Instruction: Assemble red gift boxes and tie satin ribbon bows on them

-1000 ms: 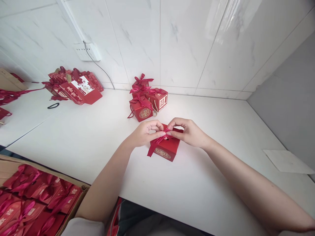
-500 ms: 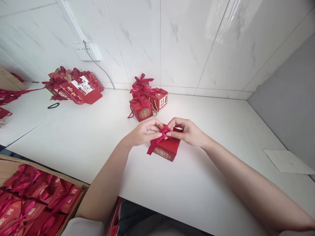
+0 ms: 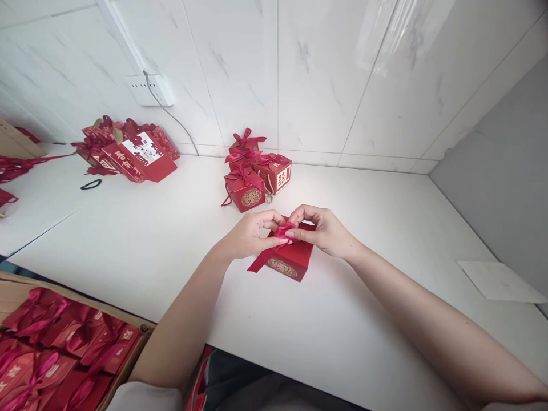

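A small red gift box (image 3: 295, 258) with a gold pattern on its front sits on the white table before me. Over its top lies a red satin ribbon (image 3: 262, 260), one tail hanging off the box's left side. My left hand (image 3: 259, 233) pinches the ribbon between thumb and fingers from the left. From the right, my right hand (image 3: 315, 228) pinches it too, its fingertips close to those of the left. The two hands partly hide the box's top and the middle of the ribbon.
Several ribboned gift boxes (image 3: 245, 191) stand behind, near the tiled wall. More red boxes (image 3: 145, 157) lie back left, beside a black loop (image 3: 91, 184). A carton (image 3: 145, 330) packed with red boxes is at lower left. White paper (image 3: 499, 281) lies at right.
My left thumb has shifted slightly down and right along the ribbon. The ribbon's tail now reaches further out to the left. The box has hardly moved.
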A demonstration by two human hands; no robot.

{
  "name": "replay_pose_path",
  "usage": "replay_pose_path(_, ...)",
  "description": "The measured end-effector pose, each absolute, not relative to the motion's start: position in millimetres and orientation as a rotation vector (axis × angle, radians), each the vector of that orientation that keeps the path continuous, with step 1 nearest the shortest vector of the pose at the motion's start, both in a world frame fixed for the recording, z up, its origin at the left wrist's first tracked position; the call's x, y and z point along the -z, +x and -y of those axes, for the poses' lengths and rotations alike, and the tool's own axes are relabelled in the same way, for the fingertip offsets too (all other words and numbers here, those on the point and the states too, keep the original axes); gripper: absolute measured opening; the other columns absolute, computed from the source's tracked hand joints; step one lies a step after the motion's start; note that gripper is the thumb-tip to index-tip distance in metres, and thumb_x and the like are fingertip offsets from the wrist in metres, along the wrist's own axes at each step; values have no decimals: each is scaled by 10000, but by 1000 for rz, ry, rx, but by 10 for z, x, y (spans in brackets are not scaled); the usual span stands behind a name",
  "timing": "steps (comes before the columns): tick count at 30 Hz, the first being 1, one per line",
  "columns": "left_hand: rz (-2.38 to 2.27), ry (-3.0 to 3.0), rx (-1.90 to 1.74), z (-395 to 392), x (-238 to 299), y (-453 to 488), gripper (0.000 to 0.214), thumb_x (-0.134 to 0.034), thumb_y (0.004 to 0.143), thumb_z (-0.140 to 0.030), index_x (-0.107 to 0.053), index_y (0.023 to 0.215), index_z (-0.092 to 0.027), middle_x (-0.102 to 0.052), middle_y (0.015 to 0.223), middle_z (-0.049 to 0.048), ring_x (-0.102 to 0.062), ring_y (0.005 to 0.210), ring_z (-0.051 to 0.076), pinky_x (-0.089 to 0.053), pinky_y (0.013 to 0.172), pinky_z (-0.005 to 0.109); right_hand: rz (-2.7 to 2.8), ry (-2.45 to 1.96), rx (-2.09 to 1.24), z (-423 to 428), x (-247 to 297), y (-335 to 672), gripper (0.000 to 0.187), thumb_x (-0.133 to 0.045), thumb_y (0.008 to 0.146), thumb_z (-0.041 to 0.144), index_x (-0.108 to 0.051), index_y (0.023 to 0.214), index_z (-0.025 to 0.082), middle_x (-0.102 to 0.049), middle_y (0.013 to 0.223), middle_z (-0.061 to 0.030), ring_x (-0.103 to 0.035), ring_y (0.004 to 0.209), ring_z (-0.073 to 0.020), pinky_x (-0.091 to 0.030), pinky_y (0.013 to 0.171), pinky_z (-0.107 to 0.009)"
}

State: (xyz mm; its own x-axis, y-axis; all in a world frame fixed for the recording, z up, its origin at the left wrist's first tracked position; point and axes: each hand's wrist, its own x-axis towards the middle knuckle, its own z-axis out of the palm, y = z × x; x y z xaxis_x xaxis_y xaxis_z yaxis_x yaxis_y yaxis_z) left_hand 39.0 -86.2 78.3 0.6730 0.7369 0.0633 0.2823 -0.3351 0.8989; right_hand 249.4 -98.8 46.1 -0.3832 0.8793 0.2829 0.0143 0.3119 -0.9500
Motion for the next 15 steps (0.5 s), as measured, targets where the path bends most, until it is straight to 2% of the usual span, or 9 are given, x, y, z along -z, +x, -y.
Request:
replay_pose_path(4,-790,1976,-570,859,-790,378,317,-715,805,-332,-617,1069,-187,-686,1036,58,-663,1009,209,-522,897,354,1655,-803,-1213,1009,-448,2471,212,-750,810,346,-611,816,185,-645,828,-10,-609,757,-149,-495,741,-308)
replay_pose_path(10,-689,1982,-503,835,-838,317,422,-750,760,-251,-603,1154,-209,-640,1171,70,-603,1150,228,-480,996,380,1625,-799,-1208,1021,-418,2445,226,-737,826,356,-580,811,193,-648,796,-7,-612,735,-148,-496,712,-298)
replay_pose_path(12,-708,1931,-522,849,-835,341,413,-752,764,-278,-608,1145,-207,-647,1162,72,-616,1130,229,-499,967,374,1604,-815,-1207,1026,-418,2433,240,-739,823,372,-577,814,196,-647,804,-7,-612,732,-148,-498,706,-296)
replay_pose_path(15,-810,1839,-604,863,-796,403,271,-672,844,-375,-643,1026,-177,-697,978,66,-676,941,198,-542,829,334,1590,-820,-1224,1034,-418,2421,260,-726,830,405,-567,818,200,-654,813,-12,-625,738,-156,-509,705,-301)
